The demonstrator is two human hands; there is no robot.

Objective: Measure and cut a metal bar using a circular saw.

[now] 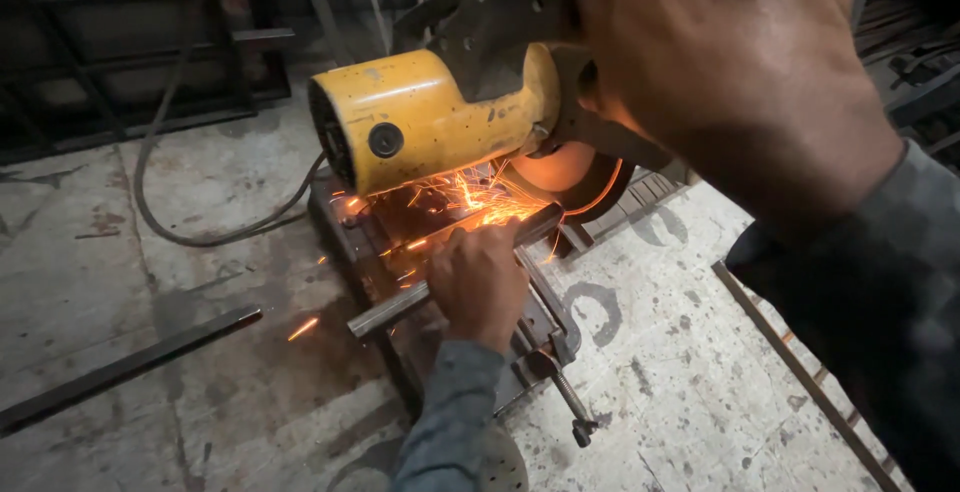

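The worn grey concrete floor (150,252) is stained with dark patches and rust-coloured marks, and pale, scuffed areas show where the surface has been rubbed. A long dark flat steel bar (120,370) lies on it at the lower left, angled up toward the right. A thick grey cable (190,227) loops across the floor at the upper left. Behind it stands a dark metal frame of bars and rails (130,52), deep in shadow. At the right, a thin rusty metal strip (790,362) runs diagonally over the floor, and more dark metal pieces (920,72) lie heaped in the upper right corner. The light is dim, brightest on the floor.
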